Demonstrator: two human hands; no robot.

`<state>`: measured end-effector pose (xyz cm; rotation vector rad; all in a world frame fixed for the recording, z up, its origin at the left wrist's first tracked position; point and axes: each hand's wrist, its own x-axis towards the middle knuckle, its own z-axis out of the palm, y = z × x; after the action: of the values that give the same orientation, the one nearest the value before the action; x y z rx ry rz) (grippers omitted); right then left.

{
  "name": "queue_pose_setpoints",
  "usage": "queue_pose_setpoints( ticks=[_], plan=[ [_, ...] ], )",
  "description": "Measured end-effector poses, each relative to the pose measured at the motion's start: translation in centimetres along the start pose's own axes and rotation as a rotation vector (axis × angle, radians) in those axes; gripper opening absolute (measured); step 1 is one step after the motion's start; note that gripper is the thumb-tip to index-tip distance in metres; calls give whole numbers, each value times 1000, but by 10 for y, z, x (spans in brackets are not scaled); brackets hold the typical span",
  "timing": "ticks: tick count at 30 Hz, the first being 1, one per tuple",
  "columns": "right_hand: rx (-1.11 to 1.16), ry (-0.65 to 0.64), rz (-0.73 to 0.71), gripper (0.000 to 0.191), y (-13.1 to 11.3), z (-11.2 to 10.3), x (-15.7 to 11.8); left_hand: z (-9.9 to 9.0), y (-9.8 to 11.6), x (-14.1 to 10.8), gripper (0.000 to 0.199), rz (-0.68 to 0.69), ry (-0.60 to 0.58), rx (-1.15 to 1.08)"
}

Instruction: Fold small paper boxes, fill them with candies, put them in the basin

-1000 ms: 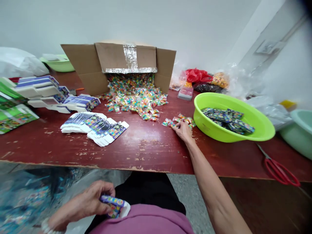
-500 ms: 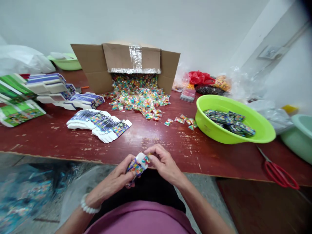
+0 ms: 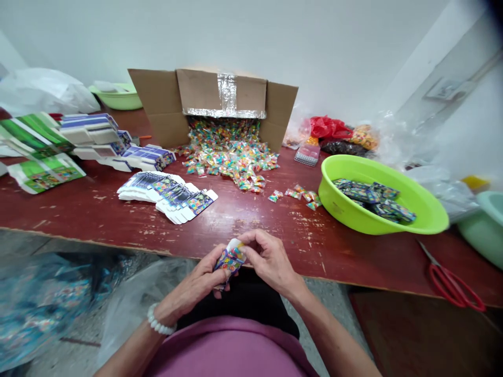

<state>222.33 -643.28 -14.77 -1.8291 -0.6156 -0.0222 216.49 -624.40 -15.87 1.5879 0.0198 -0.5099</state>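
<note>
My left hand (image 3: 202,277) is wrapped round a small colourful carton (image 3: 229,263), its white end flap standing up and its mouth open. At that mouth my right hand (image 3: 271,260) pinches a small wrapped candy (image 3: 236,252), which sits partly inside the carton. Both hands are just over the table's front edge, above my lap. Beyond them lies a fanned stack of flattened purple cartons (image 3: 168,193). Wrapped candies (image 3: 231,159) spill from a cardboard box (image 3: 161,104) lying on its side.
A lime green basin (image 3: 349,222) with several filled cartons stands at the right, and red-handled scissors (image 3: 451,283) lie near the table edge. Bundled cartons (image 3: 94,136) are piled at the left. Loose candies (image 3: 293,193) lie beside the basin. Plastic bags (image 3: 47,303) are on the floor.
The right hand has brought the candy closer to the carton, and it now sits lower in the mouth. The whole view has shifted slightly.
</note>
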Motion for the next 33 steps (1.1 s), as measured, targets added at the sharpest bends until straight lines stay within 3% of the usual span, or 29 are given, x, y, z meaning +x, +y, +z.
queue_pose_setpoints(
  ticks=[5,8,11,13,15,17,19,22,24,26,28,33],
  plan=[
    [-87,-127,-30,9,0,-5,1,5,5,2,40,-6,52,-49],
    [-87,-199,-46,17,-1,-4,1,8,8,6,55,-26,144,-206],
    [127,-24,74,14,5,0,1,10,9,10,60,-48,209,-314],
    [290,53,207,26,11,6,2,11,9,11,54,-23,206,-307],
    [430,-30,323,43,17,12,1,13,8,11,48,12,213,-282],
    [534,-139,357,38,18,19,0,16,6,12,46,33,240,-277],
    [524,-118,315,27,16,23,-2,18,5,12,46,22,227,-336],
    [296,22,143,21,9,23,-4,16,5,14,52,-70,75,-541],
    [133,-13,16,21,5,20,-4,12,6,15,58,-134,-24,-659],
    [79,-100,-40,23,4,17,-4,10,6,16,60,-164,-38,-705],
    [153,-141,18,21,7,17,-4,11,5,17,58,-173,22,-686],
    [310,-84,257,15,17,23,-1,22,1,17,57,-132,229,-515]
  ],
)
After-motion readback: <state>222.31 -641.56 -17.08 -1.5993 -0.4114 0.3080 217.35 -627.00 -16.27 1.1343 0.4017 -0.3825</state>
